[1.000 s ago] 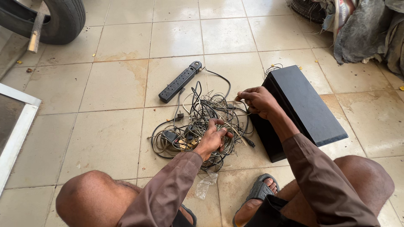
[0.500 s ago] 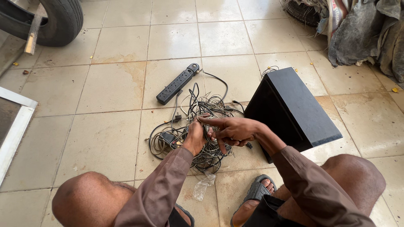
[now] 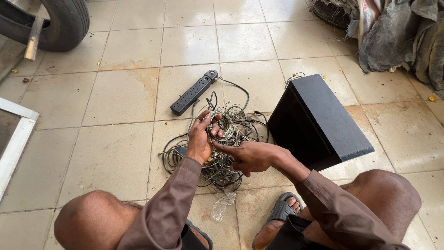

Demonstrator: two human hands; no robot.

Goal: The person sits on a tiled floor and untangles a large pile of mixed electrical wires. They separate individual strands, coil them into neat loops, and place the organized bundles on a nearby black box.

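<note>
Overhead: looking down at a person crouched on a tiled floor (image 3: pixel 125 97), both hands in a tangle of cables (image 3: pixel 222 139).
Left hand: the left hand (image 3: pixel 202 137) grasps a looped bundle of thin grey wire (image 3: pixel 223 121), lifted just above the pile.
Right hand: the right hand (image 3: pixel 249 156), just beside the left, has its fingers curled over strands near the pile's middle; whether it grips one, I cannot tell.
Beyond the hands: a black power strip (image 3: pixel 194 92), its lead running into the tangle.
Right of the hands: a black speaker box (image 3: pixel 319 120), tilted.
Progress: one coil gathered; most cables look knotted and unsorted.
</note>
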